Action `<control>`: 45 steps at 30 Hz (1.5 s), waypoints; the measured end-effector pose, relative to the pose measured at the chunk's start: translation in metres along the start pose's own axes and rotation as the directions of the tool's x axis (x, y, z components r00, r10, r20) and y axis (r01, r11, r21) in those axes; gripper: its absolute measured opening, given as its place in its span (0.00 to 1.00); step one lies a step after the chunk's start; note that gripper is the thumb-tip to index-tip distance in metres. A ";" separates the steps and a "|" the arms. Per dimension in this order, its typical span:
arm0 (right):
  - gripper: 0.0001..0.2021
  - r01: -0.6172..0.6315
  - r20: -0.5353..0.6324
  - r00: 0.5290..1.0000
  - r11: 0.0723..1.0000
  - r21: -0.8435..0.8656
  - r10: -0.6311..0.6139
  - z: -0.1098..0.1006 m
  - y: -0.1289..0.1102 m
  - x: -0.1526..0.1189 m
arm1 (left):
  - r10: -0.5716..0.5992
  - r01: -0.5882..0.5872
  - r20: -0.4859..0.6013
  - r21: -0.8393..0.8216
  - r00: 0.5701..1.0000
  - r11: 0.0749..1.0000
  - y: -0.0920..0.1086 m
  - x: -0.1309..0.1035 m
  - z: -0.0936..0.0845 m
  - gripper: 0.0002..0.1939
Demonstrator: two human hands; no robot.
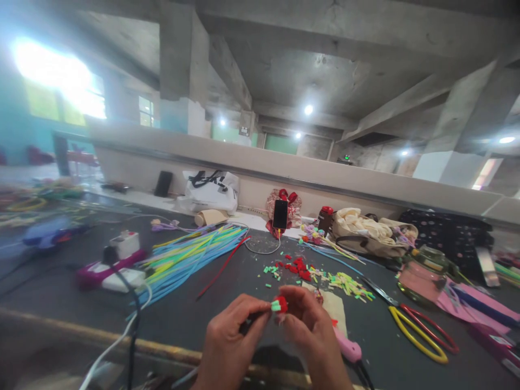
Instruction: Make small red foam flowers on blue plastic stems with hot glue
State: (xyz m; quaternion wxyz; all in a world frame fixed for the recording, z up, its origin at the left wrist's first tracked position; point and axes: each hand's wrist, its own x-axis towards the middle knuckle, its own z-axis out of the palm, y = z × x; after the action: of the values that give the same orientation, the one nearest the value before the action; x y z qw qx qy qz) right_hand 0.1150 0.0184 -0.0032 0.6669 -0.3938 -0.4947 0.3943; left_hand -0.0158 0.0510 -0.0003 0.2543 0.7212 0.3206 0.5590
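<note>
A small fuzzy piece, red with mint-green strips (pixel 279 305), is between my two hands above the front of the dark table. My left hand (pixel 238 333) pinches it from the left with thumb and forefinger. My right hand (pixel 311 333) curls around its right side, thumb and forefinger at its red part. Beside my right hand lies a pink-handled tool (pixel 348 346) with a black cord, its front hidden behind the hand. Under and behind that hand is a beige cloth or sheet (pixel 335 309). Past my hands lie cut red pieces (pixel 299 268) and pale yellow-green bits (pixel 351 284).
Long blue, green and yellow fuzzy stems (pixel 195 257) are spread on the left, near a purple-and-white power strip (pixel 109 273) with cords. Scissors (pixel 418 330) with red and yellow handles and a bottle (pixel 422 273) are on the right. A phone (pixel 280 214) leans at the back.
</note>
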 end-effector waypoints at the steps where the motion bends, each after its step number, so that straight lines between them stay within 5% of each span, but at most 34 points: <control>1: 0.16 0.001 0.009 1.000 1.000 0.016 -0.001 0.001 0.001 0.000 | -0.001 0.001 -0.010 -0.007 1.000 1.000 0.000 0.000 0.001 0.05; 14: 0.12 0.054 -0.016 0.998 0.968 -0.244 -0.060 0.004 0.003 -0.004 | -0.102 0.104 0.083 -0.018 0.991 0.994 -0.004 0.002 0.001 0.04; 21: 0.14 0.080 -0.031 0.996 0.978 -0.194 -0.088 0.005 0.004 -0.007 | -0.037 0.039 0.029 -0.075 0.999 0.996 0.001 0.001 0.000 0.03; 25: 0.11 0.144 -0.052 0.986 0.966 -0.215 -0.158 0.006 0.004 -0.007 | -0.097 0.103 0.047 -0.137 0.994 0.985 0.001 0.001 0.001 0.03; 33: 0.10 0.207 0.094 0.978 0.890 -0.406 -0.185 -0.003 -0.010 -0.004 | -0.397 0.460 0.236 -0.387 0.887 0.799 -0.007 0.002 0.004 0.05; 39: 0.13 0.265 0.169 0.962 0.879 -0.397 -0.214 -0.001 -0.012 -0.001 | -0.484 0.565 0.291 -0.430 0.825 0.704 -0.003 0.006 0.002 0.04; 45: 0.17 0.125 -0.104 0.984 0.978 -0.166 -0.144 0.006 -0.002 -0.006 | -0.505 0.545 0.240 -0.551 0.829 0.632 -0.005 0.006 0.003 0.06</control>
State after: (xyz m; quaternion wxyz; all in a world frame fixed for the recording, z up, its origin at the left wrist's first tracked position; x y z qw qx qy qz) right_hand 0.1087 0.0129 -0.0020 0.6861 -0.4334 -0.5106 0.2842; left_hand -0.0126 0.0587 -0.0007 0.6293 0.4953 0.3151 0.5093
